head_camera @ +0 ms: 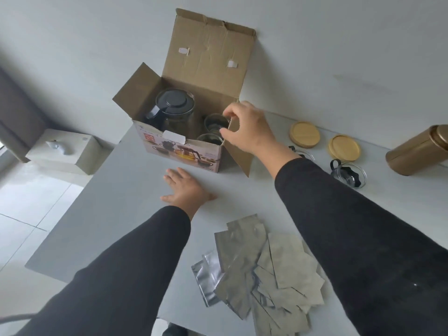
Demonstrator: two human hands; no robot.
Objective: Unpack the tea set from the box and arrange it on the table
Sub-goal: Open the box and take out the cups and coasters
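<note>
Nearest me, a loose heap of silver foil pouches (pixel 264 275) lies on the grey table (pixel 109 214), between my two black sleeves. Just beyond it my left hand (pixel 185 189) rests flat on the tabletop, fingers straight and spread, holding nothing, a little short of the cardboard box (pixel 184 149). The box stands open with its flaps up, and my right hand (pixel 244 128) reaches over its right edge: thumb and forefinger are curled in a narrow pinch at the rim of a small glass cup (pixel 214 121) that sits upright inside, though I cannot tell how firmly I have it. A second glass cup (pixel 209 139) stands in the box just in front of that one, and the glass teapot (pixel 173 110) with its black lid fills the left half. To the right of the box, out on the table, lie two round wooden lids (pixel 304 134), two glass pieces with black handles (pixel 349 174), and a gold tin (pixel 419 151) on its side.
</note>
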